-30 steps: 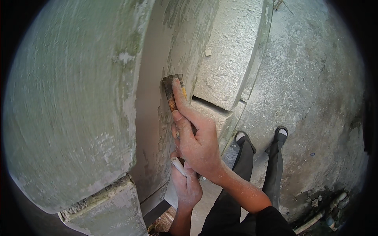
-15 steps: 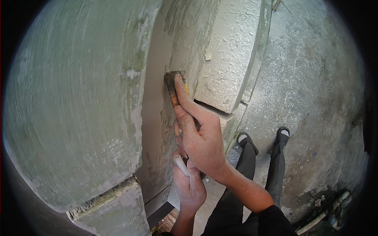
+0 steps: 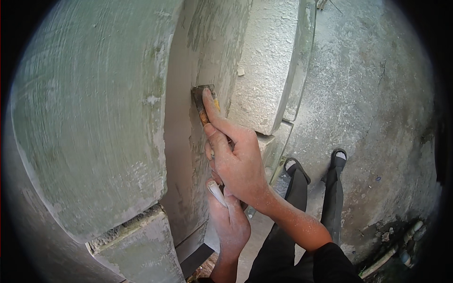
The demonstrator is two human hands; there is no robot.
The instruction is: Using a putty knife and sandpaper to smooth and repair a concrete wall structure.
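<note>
R hand [image 3: 238, 160] grips rusty flat metal scraper [image 3: 204, 103], forefinger pressed along blade vs grey plastered wall [image 3: 207, 56]; L hand [image 3: 230, 214] pinches small white strip [image 3: 217, 193].

Pretty even daylight here, soft and a bit greenish on the plastered wall [image 3: 94, 118], no harsh glare anywhere. The recess [image 3: 181, 155] running down the middle sits in mild shade, and the hands cast only faint shadows. Heavy fisheye bending: straight edges curve hard, corners go fully black. Center is sharp, the left rim smears a little.
</note>
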